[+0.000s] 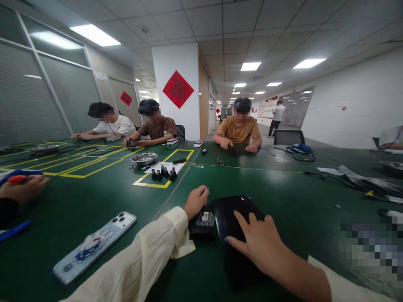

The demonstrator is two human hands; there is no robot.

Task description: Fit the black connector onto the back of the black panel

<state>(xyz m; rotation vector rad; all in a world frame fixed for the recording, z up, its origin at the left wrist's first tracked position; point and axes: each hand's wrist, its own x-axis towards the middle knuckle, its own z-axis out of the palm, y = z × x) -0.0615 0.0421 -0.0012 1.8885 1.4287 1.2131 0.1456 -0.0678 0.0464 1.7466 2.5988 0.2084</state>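
My right hand (260,239) lies with fingers spread on a glossy black flat panel (239,205), which sits on the green table in front of me. Beside the panel's far left corner is my left hand (197,201), its fingers curled in; whatever they hold, if anything, is hidden. Between that wrist and the panel stands a small black box (201,231) with a small clear plastic bag (205,218) on top. To the left of my left sleeve a phone in a blue cartoon case (94,247) rests on the table.
Ahead stand several black cylindrical parts (163,173) on white paper (178,167), near a metal bowl (144,158). At the left edge another person's hand (25,188) holds something orange and blue. Several people sit across the table (151,201). Cables (296,152) lie far right.
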